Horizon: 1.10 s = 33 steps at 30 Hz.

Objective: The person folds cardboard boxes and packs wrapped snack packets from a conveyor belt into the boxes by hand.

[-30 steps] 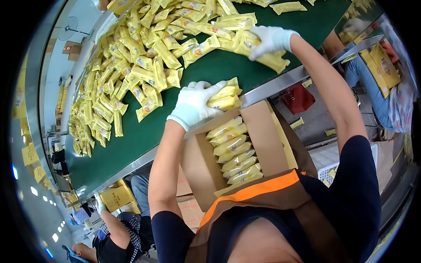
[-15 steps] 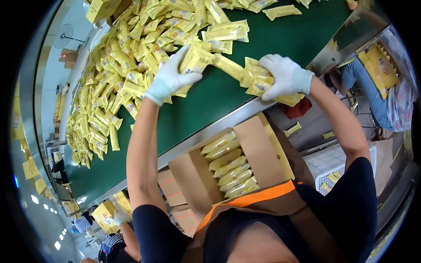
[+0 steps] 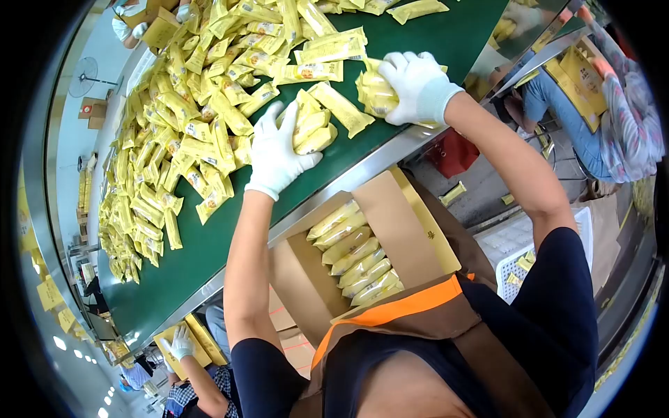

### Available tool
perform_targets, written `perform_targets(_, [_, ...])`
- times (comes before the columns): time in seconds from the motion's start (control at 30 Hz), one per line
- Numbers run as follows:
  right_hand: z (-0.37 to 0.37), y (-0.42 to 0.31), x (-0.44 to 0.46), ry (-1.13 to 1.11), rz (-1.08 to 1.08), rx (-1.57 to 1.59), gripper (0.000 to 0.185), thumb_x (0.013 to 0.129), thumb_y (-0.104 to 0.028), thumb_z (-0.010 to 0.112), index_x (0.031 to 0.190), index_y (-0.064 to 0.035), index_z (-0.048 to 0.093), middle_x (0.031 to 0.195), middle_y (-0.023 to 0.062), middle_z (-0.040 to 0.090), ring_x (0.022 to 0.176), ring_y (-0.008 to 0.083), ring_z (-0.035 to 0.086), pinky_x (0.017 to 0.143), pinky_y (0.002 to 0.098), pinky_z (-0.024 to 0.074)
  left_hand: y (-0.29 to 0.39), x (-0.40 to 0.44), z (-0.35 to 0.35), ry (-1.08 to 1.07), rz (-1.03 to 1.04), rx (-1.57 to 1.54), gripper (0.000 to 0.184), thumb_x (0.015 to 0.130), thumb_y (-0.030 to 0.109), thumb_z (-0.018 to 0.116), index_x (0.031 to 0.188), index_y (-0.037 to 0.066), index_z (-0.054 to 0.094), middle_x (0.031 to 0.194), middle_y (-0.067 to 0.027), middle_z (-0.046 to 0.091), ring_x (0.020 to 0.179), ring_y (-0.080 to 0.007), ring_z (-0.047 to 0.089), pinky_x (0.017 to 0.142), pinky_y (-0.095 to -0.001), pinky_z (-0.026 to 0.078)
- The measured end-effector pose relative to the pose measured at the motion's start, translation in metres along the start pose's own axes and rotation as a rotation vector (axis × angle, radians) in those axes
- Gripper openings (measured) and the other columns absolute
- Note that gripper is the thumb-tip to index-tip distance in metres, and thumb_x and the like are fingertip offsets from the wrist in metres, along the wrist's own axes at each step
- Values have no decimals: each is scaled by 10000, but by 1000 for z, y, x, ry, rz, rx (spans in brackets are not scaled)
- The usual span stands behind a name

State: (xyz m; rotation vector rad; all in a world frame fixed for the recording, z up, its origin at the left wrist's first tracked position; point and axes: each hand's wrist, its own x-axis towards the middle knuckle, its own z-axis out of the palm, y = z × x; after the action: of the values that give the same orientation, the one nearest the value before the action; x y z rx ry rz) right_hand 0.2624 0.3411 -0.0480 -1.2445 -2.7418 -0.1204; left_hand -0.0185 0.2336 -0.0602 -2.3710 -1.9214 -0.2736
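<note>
- Left gloved hand (image 3: 274,155), thumb and index parted around a yellow packet bundle (image 3: 313,127) over the green belt (image 3: 216,233), packets slanting up rightward!
- Right gloved hand (image 3: 416,87), fingers curled over a second bundle (image 3: 374,92), long axis unclear.
- One loose packet (image 3: 343,110) between, sloping down-right.
- Metal rail (image 3: 375,167) divides bundles from one carton (image 3: 394,209): at least six packets (image 3: 355,258) inside.

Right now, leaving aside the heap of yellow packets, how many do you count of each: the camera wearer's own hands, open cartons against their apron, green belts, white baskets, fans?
Left hand and right hand: 2
Open carton: 1
Green belt: 1
White basket: 1
Fan: 1
Total: 6
</note>
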Motion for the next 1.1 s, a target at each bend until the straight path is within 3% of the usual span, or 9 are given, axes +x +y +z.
perform_targets(0.17, [21,2,20,-18,114,22,757,703,-528,685,1310,-110,512,1198,138,557,1144,313,542,927,454,438,9,32,-25,-546,-227,54,1258,557,639,755,1562,132,193,1371,-231,484,1217,-396,501,1031,-394,392])
perform_targets(0.37, [20,9,13,-196,131,101,833,663,-464,724,1402,-177,469,1286,188,538,1179,365,543,946,449,487,4,6,-4,-313,-147,19,1123,629,504,767,1552,179,217,1288,-238,510,1213,-402,502,1020,-424,418])
perform_targets(0.43, [-27,-14,18,-422,219,65,917,771,-420,746,1469,12,339,1399,236,508,1259,322,539,1007,400,465,1,-8,-11,-256,-189,-107,1066,645,461,774,1533,170,262,1279,-258,518,1187,-424,513,1020,-438,429])
perform_targets(0.5, [4,11,17,-153,214,435,1027,686,-446,788,1483,-15,304,1312,242,538,1196,337,553,993,393,467,-18,-31,-18,48,-178,-253,1023,671,429,786,1500,64,309,1269,-236,554,1129,-374,562,1010,-409,437])
perform_targets(0.57, [-19,-5,-1,123,5,1008,734,762,-292,757,1365,1,459,1171,229,610,1070,292,602,930,375,496,-2,-65,-74,229,-313,-620,923,753,372,756,1472,-8,320,1285,-191,554,1140,-315,570,993,-406,450])
perform_targets(0.6, [-55,-24,-17,-148,9,1031,706,718,-300,749,1340,-71,508,1157,187,606,1094,325,585,916,407,502,0,-88,-98,169,-424,-867,794,774,260,734,1433,4,372,1212,-160,582,1078,-273,591,934,-338,466])
perform_targets(0.8, [-86,-186,-105,-340,-936,68,579,689,-191,752,1242,-146,586,1086,129,579,1003,304,585,796,423,476,-48,-228,-101,128,-432,-1927,699,808,122,688,1441,15,411,1296,-145,570,1160,-282,567,990,-403,491])
perform_targets(0.97, [-56,-231,-95,-1068,-879,213,617,730,-302,740,1285,-92,572,1238,150,622,1147,307,605,931,441,472,43,-156,-105,-557,-187,-1107,959,663,294,770,1499,76,352,1213,-156,572,1026,-239,586,917,-328,464])
perform_targets(1.1, [-24,-227,-144,-780,-702,559,606,724,-255,712,1268,-31,567,1145,238,614,1079,336,611,915,441,488,77,-141,-87,-489,-3,-304,1017,613,468,729,1509,186,336,1106,-230,577,1035,-403,598,902,-456,470])
